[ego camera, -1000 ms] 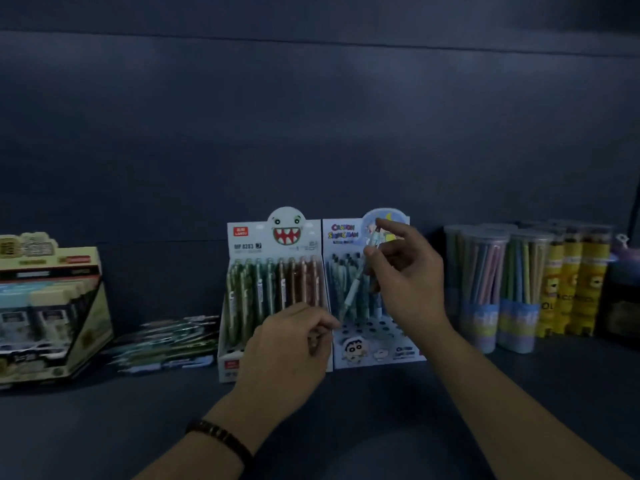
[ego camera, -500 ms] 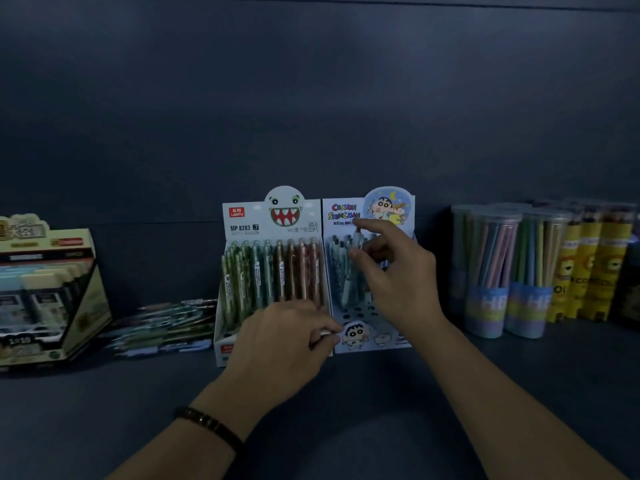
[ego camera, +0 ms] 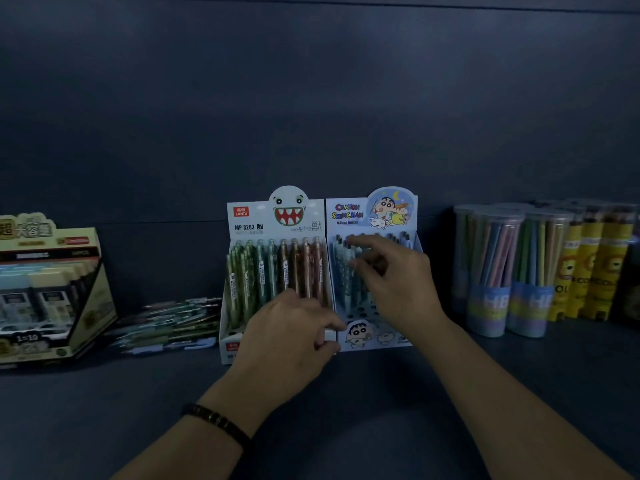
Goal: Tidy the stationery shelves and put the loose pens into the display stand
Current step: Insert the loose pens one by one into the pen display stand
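Standing at far left: one cream display box (ego camera: pixel 52 289) is counted.
Loose pens (ego camera: pixel 169 323): one heap is laid flat on the shelf (ego camera: pixel 346 427), between that box and the monster stand. It is too dim for the pens to be counted singly. Rolling may be caused if one is pulled from beneath.
Monster display stand (ego camera: pixel 277 216): one, with about eight pen tops counted across its back row.
Left-hand grip (ego camera: pixel 287 337): the fingers are curled at that stand's front right corner. Whether the card is pinched cannot be told.
Crayon Shinchan display stand (ego camera: pixel 370 209): one, with empty holes seen in front.
Right-hand grip (ego camera: pixel 398 282): spread, nothing held, fingertips over seated pens. These could be tilted, or the light card stand pushed back.
Pencil tubs (ego camera: pixel 526 271): about six, pastel then yellow.
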